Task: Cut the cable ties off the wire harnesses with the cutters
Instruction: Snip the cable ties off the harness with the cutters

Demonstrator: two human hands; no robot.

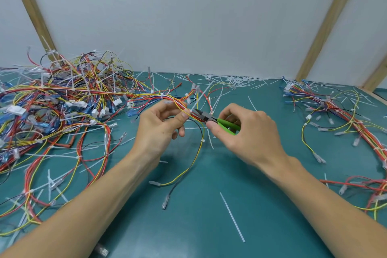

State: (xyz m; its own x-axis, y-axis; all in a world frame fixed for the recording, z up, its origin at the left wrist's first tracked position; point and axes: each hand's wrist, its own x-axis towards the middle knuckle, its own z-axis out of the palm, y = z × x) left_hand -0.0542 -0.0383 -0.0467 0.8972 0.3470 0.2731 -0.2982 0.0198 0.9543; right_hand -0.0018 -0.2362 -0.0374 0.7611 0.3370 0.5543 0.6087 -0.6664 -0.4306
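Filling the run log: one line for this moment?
left hand holds wire harness | right hand grips green-handled cutters | blades at cable tie

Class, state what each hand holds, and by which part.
The left hand pinches the wire harness beside a cable tie. The right hand grips the cutters by their green handles.

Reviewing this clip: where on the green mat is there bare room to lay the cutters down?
Best patch: the near mat between the two forearms, bordered by one loose cut tie. A smaller gap lies right of the right hand, before the right harness. The left wire pile and the littered far edge are crowded.
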